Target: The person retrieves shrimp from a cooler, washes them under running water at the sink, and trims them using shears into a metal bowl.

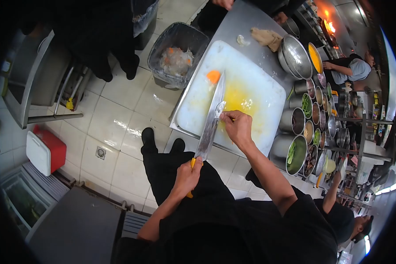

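My left hand (pixel 187 179) is closed around the yellow handle of a large kitchen knife (pixel 208 127), whose long blade points away from me over the cutting board. My right hand (pixel 237 127) is in a pinch beside the middle of the blade. Against the blade, at those fingertips, is a small whitish, shiny scrap (pixel 220 108); what exactly the fingers grip is unclear. The white cutting board (pixel 268 94) has a wide yellow stain. Near the knife tip lies a rounded orange piece (pixel 213 76), which looks like carrot.
A lined bin (pixel 156 53) with food scraps stands left of the steel table (pixel 240 20). A brown cloth (pixel 267 38) and metal bowls (pixel 295 55) are at the board's far end. Several metal pots (pixel 297 154) of ingredients line the right side. Other people work nearby; a flame (pixel 329 26) burns beyond.
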Tool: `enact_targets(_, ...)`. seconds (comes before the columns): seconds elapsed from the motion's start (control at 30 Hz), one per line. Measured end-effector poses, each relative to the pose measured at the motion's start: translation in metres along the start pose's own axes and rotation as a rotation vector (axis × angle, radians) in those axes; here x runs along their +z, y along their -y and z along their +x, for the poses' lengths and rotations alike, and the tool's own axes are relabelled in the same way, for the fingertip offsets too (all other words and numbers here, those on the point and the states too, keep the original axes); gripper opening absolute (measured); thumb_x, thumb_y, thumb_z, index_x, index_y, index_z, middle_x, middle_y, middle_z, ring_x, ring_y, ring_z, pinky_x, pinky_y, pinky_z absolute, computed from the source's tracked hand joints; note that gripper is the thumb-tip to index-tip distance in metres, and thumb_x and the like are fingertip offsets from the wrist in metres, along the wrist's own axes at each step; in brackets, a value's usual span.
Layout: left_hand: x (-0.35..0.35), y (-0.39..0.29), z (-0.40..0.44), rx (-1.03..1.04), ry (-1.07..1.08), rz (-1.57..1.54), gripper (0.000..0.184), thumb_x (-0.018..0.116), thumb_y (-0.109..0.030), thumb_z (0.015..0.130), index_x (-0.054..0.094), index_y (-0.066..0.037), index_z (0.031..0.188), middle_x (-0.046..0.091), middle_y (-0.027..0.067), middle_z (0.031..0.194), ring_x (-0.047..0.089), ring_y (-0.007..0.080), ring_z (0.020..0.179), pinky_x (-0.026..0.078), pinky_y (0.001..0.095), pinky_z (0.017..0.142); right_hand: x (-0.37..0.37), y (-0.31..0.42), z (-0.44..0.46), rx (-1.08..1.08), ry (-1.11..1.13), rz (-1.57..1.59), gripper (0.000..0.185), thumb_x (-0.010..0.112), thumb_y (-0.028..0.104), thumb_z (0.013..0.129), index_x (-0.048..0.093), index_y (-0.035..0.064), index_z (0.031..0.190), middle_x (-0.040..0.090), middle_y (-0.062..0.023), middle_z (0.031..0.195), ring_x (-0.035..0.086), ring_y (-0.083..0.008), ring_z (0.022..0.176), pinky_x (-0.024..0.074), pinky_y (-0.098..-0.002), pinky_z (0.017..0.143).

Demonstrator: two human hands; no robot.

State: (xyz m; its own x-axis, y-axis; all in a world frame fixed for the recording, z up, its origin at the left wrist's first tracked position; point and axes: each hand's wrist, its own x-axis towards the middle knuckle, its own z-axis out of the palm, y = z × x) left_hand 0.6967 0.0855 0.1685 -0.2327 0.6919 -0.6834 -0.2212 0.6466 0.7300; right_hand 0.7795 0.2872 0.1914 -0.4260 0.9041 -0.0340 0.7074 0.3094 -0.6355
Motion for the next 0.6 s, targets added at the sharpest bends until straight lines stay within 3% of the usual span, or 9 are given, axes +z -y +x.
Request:
enact_targets(0.1,-0.005,0.000,-0.003,-0.002,0.013,0.004,0.050,0.044,-0.041,0.095,0.056,0.003,0.076,0.051,0.0110,0.052,0.053,0.0183,0.041,0.043,0.0343,0.042,-0.001,0.002,0.001,0.010,0.022,-0.008,0.012,0.066,0.010,0.074,0.069,-0.0011,0.079,0.065,-0.0202,0.072,0.063,-0.0326,0.062,0.0500,-0.0350,0.061)
enact_targets(0.23,-0.015,0.005,-0.010,0.117,-0.094,0.050,0.048,0.046,-0.041,0.095,0.055,0.001,0.074,0.049,0.0068,0.050,0.050,0.0144,0.040,0.039,0.0297,0.039,0.005,0.006,-0.004,-0.052,-0.032,-0.134,0.024,0.067,0.022,0.072,0.068,-0.0006,0.078,0.063,-0.0206,0.077,0.061,-0.0365,0.073,0.0499,-0.0416,0.066)
enact_targets(0.37,-0.037,-0.020,-0.028,-0.008,-0.107,-0.042,0.046,0.046,-0.039,0.095,0.051,-0.002,0.069,0.044,0.0008,0.047,0.044,0.0091,0.037,0.034,0.0256,0.035,0.011,0.010,-0.002,0.016,-0.050,-0.189,0.027,0.067,0.024,0.068,0.067,-0.0005,0.078,0.062,-0.0198,0.081,0.060,-0.0370,0.077,0.0497,-0.0444,0.068)
enact_targets(0.53,-0.063,-0.037,-0.050,0.004,-0.157,0.020,0.046,0.046,-0.039,0.096,0.047,-0.004,0.066,0.041,-0.0005,0.045,0.042,0.0078,0.036,0.032,0.0250,0.033,-0.001,-0.001,0.018,0.186,-0.116,0.072,0.032,0.072,0.028,0.063,0.068,0.0010,0.079,0.064,-0.0182,0.083,0.062,-0.0349,0.078,0.0508,-0.0417,0.068)
enact_targets(0.6,-0.069,-0.040,-0.058,-0.019,-0.208,-0.021,0.045,0.046,-0.038,0.096,0.048,-0.004,0.066,0.041,-0.0004,0.045,0.042,0.0072,0.037,0.031,0.0244,0.034,-0.014,-0.015,0.037,0.243,-0.251,0.155,0.034,0.074,0.030,0.062,0.068,0.0015,0.080,0.065,-0.0176,0.084,0.063,-0.0340,0.079,0.0510,-0.0404,0.070)
